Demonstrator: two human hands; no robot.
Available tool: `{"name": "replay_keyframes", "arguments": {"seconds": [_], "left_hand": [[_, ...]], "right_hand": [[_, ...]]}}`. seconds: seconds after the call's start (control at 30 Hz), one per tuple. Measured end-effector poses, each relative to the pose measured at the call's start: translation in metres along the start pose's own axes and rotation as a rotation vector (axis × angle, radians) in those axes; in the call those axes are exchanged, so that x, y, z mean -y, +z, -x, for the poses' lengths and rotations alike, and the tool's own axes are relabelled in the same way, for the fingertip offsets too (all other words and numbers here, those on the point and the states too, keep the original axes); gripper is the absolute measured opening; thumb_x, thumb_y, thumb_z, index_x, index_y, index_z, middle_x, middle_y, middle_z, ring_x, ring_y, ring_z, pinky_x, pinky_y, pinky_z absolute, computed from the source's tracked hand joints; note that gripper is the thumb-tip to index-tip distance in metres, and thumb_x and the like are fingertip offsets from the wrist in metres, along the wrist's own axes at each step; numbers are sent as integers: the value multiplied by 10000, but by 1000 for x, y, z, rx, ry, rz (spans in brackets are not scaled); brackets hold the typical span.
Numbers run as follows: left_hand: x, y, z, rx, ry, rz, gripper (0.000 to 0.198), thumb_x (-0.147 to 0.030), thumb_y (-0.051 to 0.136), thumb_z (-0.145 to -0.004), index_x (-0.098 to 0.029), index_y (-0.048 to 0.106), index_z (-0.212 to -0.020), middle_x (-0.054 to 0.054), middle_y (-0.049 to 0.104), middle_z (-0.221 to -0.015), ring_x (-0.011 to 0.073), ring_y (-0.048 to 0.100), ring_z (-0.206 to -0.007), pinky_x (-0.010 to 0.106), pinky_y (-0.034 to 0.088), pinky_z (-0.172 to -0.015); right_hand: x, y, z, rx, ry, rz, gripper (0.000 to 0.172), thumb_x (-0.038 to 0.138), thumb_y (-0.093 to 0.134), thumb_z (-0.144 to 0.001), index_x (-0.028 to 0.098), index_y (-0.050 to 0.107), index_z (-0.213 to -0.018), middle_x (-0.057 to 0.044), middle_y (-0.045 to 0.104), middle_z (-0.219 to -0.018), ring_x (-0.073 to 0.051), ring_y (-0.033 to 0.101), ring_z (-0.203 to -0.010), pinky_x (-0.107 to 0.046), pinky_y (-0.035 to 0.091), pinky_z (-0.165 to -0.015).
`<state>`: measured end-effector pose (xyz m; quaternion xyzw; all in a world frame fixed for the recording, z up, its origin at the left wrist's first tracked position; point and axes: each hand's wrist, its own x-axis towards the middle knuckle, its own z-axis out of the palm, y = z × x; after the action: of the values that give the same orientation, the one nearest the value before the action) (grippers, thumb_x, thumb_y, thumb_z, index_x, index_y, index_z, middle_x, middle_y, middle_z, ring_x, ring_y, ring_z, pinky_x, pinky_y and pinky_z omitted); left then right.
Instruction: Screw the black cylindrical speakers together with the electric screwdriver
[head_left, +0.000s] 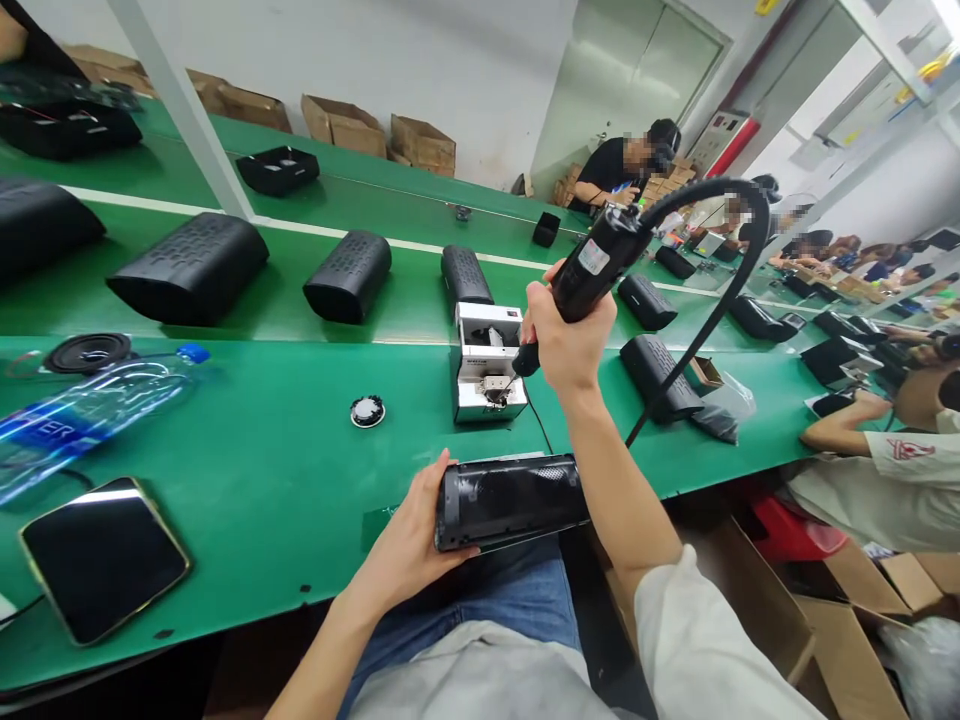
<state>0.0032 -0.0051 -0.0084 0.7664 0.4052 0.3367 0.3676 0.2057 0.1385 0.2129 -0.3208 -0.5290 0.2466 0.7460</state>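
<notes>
My right hand [574, 335] is wrapped round a black corded electric screwdriver [598, 262]. Its tip points down and left to the front of a white screw feeder [490, 365]; whether a screw sits on the tip is too small to tell. At the bench's near edge my left hand [412, 530] grips the left end of a black speaker housing [510, 500], thumb on top and fingers below. My right forearm hides the housing's right end. A small round speaker part [367, 411] with a white centre lies left of the feeder.
A phone [106, 560], a water bottle [90, 415] and a black speaker cone [88, 352] lie at the left. Several black housings [191, 265] stand along the conveyor. The screwdriver's cable [731, 300] arcs right. Co-workers [885, 460] sit at the right; cardboard boxes [847, 640] stand below.
</notes>
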Motion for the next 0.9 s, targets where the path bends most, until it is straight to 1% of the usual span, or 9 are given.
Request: {"name": "replay_keyframes", "arguments": {"seconds": [0.2, 0.3, 0.4, 0.57, 0.63, 0.7, 0.77, 0.8, 0.9], "left_hand": [[0, -1, -1, -3, 6, -10, 1375, -241, 961, -832, -443, 1, -1796, 148, 482, -1682, 419, 530, -1557, 666, 484, -1277], [1, -1, -1, -3, 15, -16, 1383, -262, 969, -829, -425, -3, -1800, 156, 490, -1675, 422, 532, -1556, 654, 499, -1266], [3, 0, -2, -6, 34, -29, 1383, -281, 965, -841, -403, -21, -1804, 167, 481, -1686, 427, 516, -1569, 655, 491, -1274], [6, 0, -3, -4, 41, -61, 1364, -345, 957, -859, -363, -21, -1810, 190, 450, -1709, 447, 497, -1582, 654, 490, -1274], [6, -1, -3, -3, 40, -67, 1355, -355, 951, -864, -348, -18, -1811, 199, 447, -1711, 452, 497, -1583, 649, 496, -1270], [6, -2, -3, -3, 39, -76, 1333, -384, 940, -875, -336, -8, -1812, 205, 451, -1707, 458, 497, -1584, 651, 498, -1266], [5, -2, -3, -3, 34, -81, 1309, -419, 924, -889, -333, 0, -1812, 207, 453, -1706, 461, 498, -1585, 656, 496, -1264], [5, -3, -3, -1, 31, -78, 1302, -432, 918, -894, -336, -1, -1811, 205, 451, -1707, 459, 497, -1586, 658, 492, -1266], [5, -3, -3, 7, 17, -60, 1305, -436, 917, -894, -354, -10, -1809, 193, 445, -1714, 447, 500, -1583, 664, 479, -1274]], "right_hand": [[-4, -3, -1, -2, -10, -10, 206, 293, 804, -847, 255, 609, -901, 121, 548, -586, -90, 480, -370, -259, 438, -353], [4, -11, 4, 28, 7, 6, 272, 350, 850, -854, 262, 598, -906, 128, 522, -566, -90, 465, -371, -254, 428, -365], [35, -28, 13, 67, 16, 2, 290, 357, 878, -860, 272, 609, -931, 134, 485, -538, -97, 459, -373, -257, 441, -381], [114, -68, 48, 73, -10, -34, 226, 169, 835, -846, 259, 658, -953, 123, 485, -554, -81, 385, -343, -241, 367, -322], [136, -81, 67, 96, -1, -26, 223, 108, 803, -852, 240, 656, -955, 113, 494, -576, -73, 385, -343, -230, 357, -324], [147, -88, 85, 88, 15, -12, 214, 80, 765, -874, 230, 652, -977, 104, 500, -604, -69, 405, -364, -222, 379, -353], [151, -92, 98, 47, 38, 6, 205, 80, 738, -899, 229, 646, -1006, 99, 500, -626, -71, 422, -397, -223, 406, -390], [151, -93, 102, 50, 44, 12, 198, 90, 732, -914, 233, 642, -1017, 100, 501, -633, -73, 429, -406, -225, 417, -401], [146, -95, 107, 145, 32, 17, 184, 127, 740, -958, 251, 640, -1051, 104, 518, -649, -81, 459, -414, -234, 433, -402]]}}
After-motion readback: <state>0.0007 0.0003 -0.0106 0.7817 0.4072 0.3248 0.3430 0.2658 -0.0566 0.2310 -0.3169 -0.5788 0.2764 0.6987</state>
